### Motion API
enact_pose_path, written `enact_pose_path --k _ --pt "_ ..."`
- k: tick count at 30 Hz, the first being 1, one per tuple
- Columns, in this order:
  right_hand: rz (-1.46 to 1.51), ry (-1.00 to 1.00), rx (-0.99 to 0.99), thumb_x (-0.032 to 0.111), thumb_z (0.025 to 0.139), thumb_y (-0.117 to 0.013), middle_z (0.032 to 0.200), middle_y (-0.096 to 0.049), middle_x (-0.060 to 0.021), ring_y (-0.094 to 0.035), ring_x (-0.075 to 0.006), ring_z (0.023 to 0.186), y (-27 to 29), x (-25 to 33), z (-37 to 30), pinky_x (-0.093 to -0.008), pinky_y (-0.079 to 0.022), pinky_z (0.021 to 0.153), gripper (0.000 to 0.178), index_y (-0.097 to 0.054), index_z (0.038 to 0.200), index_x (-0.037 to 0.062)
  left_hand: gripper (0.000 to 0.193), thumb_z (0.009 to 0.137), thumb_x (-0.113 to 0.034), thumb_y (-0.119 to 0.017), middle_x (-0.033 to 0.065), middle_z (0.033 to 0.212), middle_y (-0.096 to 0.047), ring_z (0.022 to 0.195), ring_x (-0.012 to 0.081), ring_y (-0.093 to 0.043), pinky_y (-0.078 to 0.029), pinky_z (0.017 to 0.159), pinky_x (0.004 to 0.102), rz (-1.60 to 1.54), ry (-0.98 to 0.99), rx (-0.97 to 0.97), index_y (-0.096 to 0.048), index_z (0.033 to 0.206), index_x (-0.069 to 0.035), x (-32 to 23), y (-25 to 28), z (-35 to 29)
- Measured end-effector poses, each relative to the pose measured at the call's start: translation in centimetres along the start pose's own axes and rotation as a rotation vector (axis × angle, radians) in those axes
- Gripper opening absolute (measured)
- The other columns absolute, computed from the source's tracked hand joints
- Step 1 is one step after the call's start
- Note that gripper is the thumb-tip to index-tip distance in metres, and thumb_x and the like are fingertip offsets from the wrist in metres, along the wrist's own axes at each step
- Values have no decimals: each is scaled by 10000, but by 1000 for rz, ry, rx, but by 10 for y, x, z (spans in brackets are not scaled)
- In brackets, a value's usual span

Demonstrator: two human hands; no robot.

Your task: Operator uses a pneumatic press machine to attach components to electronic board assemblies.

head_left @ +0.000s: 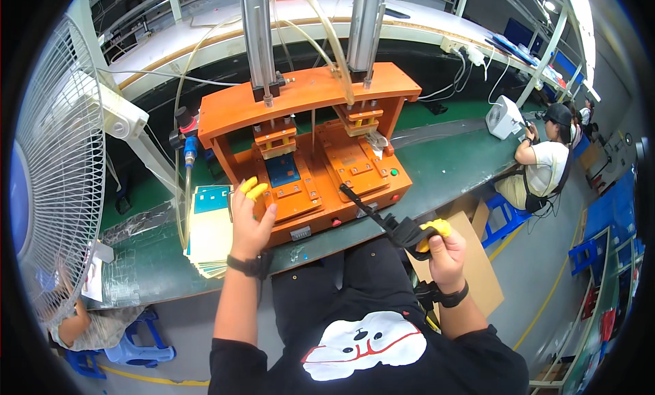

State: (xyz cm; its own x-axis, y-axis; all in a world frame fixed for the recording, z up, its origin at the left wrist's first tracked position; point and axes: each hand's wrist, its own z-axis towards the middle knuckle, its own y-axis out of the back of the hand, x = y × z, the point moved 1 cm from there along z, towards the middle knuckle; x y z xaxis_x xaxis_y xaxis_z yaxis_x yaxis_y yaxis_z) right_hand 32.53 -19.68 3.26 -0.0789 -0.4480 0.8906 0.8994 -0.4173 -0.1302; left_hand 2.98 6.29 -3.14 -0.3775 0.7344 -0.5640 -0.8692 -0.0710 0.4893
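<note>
The fingers of the person's right hand (447,258), tipped with yellow covers, are closed with the thumb on the wide end of a long black tool-like object (406,232). It lies directly ahead of those fingers, its narrow shaft slanting up and leftward to the front of a two-station orange metal press (307,226); whether its tip touches the press cannot be told. The left hand (250,224) is raised at the press's front left corner, its thumb spread apart from yellow-covered, bent fingers; whether they touch the press is unclear. Just beyond them, to the right, a flat blue rectangular piece (281,170) lies in the press's left station. To the left hand's left, a stack of pale yellow sheets (207,234) bears a teal rectangular panel (211,200). All this rests on a long dark green workbench (147,265). Farther out, a large white wire-caged fan (65,170) stands at far left, and a co-worker in a black cap (549,159) sits at right on a blue plastic stool (503,219).
</note>
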Motion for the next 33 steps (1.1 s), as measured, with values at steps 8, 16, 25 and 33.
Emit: enact_pose_path --k 8,16,25,33 --pt "-547 672 711 15 783 -739 894 -668 -120 -652 -345 856 -102 -30 94 -453 -542 839 216 -689 992 -10 418 941 -231 -624 212 1365 -528 1363 403 -434 -357 1117 446 -75 131 -155 -576 1277 13 1 6 -31" --pt "-721 768 814 20 742 -707 946 -664 -79 -625 -297 925 -168 -95 144 -407 -535 882 275 -709 1017 37 300 948 -34 -555 228 1342 -549 1322 386 -476 -345 1132 479 91 337 -277 -582 1228 73 24 28 -98" --pt "-943 464 812 229 779 -779 1052 -657 -203 -605 -392 1172 -189 -90 146 -511 -447 1077 487 -630 1154 -46 452 825 -120 -724 159 1422 -536 1416 416 -400 -219 1188 576 468 477 79 -598 1250 -31 58 46 -122" --pt "-1017 445 895 317 761 -818 1054 -655 -195 -620 -374 1133 -192 -86 151 -519 -436 1089 522 -642 1126 -13 345 874 -67 -662 187 1386 -572 1369 414 -456 -274 1166 559 433 489 45 -631 1215 -28 61 48 -123"
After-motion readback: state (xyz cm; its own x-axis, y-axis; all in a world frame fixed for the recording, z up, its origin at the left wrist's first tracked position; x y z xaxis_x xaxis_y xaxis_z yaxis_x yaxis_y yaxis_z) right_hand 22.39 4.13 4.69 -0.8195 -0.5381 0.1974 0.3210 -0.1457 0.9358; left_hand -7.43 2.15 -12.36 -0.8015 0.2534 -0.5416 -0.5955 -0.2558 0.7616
